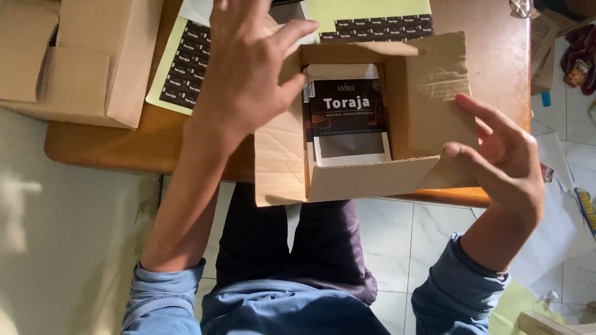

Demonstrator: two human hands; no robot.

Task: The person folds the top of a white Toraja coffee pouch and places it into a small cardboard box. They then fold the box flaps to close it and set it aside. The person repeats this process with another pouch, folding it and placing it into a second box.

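A small open cardboard box (428,87) rests at the front edge of a wooden table (490,56). Inside it lies a white pouch with a dark label (347,118). My left hand (248,68) hovers over the box's left flap with fingers spread, the thumb near the top flap. At the box's right flap, my right hand (503,155) is open, fingertips touching or almost touching the flap's edge. Neither hand grips anything.
A larger cardboard box (81,56) stands at the table's left. Sheets of dark labels on yellow backing (186,62) lie behind the small box. White tiled floor, paper scraps and clutter (577,62) are to the right. My legs are under the table edge.
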